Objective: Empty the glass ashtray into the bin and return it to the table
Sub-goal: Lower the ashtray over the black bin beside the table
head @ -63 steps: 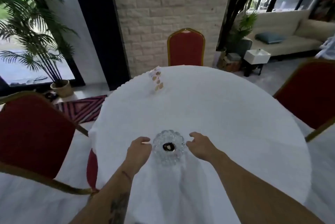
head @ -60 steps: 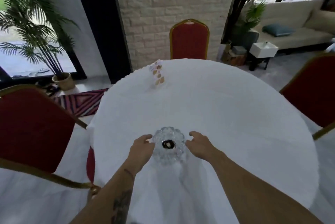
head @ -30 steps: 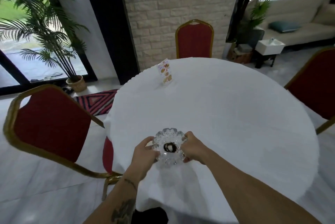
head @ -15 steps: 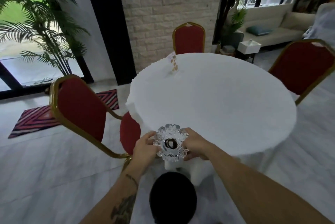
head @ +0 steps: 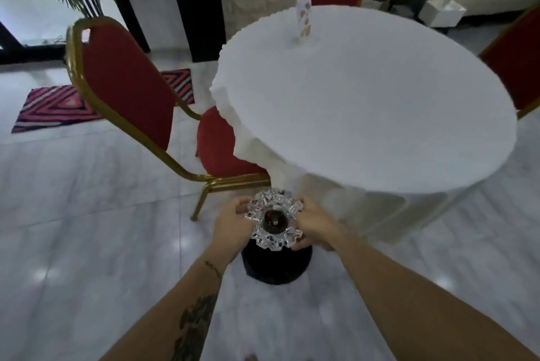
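The scalloped glass ashtray (head: 274, 222) is upright in the air, with dark ash in its round well. My left hand (head: 232, 226) grips its left rim and my right hand (head: 314, 224) grips its right rim. Directly beneath it on the floor stands a black round bin (head: 277, 265), partly hidden by the ashtray and my hands. The round table (head: 365, 103) with a white cloth lies beyond and to the right, clear of the ashtray.
A red chair with a gold frame (head: 128, 88) stands left of the table, its seat tucked under the cloth. A small card stand (head: 304, 17) sits at the table's far edge. More red chairs stand behind and right. Pale marble floor surrounds the bin.
Both hands closed on the ashtray, lifted it off the table and carried it back and down over the black bin. My view has pulled away from the table.
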